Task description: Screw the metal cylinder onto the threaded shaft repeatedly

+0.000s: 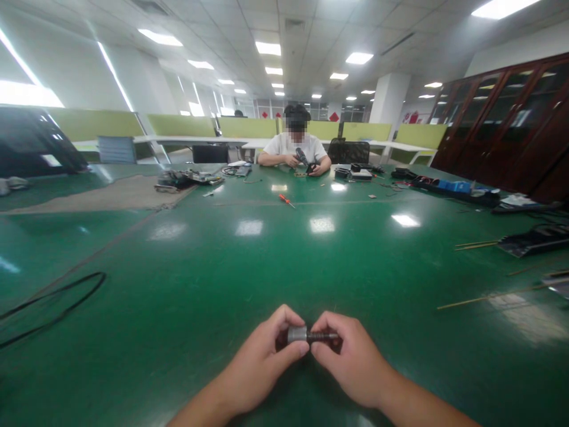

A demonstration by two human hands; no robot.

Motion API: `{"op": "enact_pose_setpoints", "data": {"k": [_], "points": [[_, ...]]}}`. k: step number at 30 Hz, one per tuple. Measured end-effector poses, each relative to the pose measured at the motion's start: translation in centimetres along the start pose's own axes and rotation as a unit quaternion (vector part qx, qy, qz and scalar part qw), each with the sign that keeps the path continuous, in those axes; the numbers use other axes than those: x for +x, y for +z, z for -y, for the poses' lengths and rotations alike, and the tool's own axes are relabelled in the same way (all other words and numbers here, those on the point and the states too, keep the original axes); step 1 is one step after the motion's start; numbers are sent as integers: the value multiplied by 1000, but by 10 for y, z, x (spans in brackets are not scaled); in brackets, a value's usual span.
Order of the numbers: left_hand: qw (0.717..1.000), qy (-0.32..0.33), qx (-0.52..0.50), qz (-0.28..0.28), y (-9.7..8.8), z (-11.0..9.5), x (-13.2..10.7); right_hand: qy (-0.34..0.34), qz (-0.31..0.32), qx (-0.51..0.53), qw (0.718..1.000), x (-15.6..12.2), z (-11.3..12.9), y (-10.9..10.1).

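Near the front of the green table, my left hand [265, 362] is closed around a short silver metal cylinder [297, 334], thumb below and fingers above it. A dark ribbed rod [316, 336] sticks out of the cylinder's right end and lies in line with it. My right hand [353, 359] is closed, pinching this rod between thumb and forefinger. Whether the ribs are a screw thread or a coil spring, I cannot tell. The fingers of both hands partly hide the two parts.
Across the green table [267, 267], a person [293, 148] holds a dark tool. An orange-handled screwdriver [284, 198] lies between us. A black cable [66, 302] curves at the left; thin brass-coloured rods [489, 298] and dark parts lie right. Electronic parts [186, 179] sit at the far left.
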State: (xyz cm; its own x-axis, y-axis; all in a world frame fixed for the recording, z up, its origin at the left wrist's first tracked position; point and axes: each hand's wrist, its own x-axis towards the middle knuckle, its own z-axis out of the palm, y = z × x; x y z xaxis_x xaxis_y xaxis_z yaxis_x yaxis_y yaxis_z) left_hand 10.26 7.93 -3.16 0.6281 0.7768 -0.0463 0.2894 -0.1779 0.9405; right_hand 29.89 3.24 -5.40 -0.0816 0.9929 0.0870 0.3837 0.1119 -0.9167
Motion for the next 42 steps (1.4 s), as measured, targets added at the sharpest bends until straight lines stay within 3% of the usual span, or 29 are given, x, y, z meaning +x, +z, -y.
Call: {"op": "enact_pose_setpoints", "data": {"k": [42], "points": [[1000,9,2,3,0,3,2,0,-4,6,1000,-1,0,-2]]}}
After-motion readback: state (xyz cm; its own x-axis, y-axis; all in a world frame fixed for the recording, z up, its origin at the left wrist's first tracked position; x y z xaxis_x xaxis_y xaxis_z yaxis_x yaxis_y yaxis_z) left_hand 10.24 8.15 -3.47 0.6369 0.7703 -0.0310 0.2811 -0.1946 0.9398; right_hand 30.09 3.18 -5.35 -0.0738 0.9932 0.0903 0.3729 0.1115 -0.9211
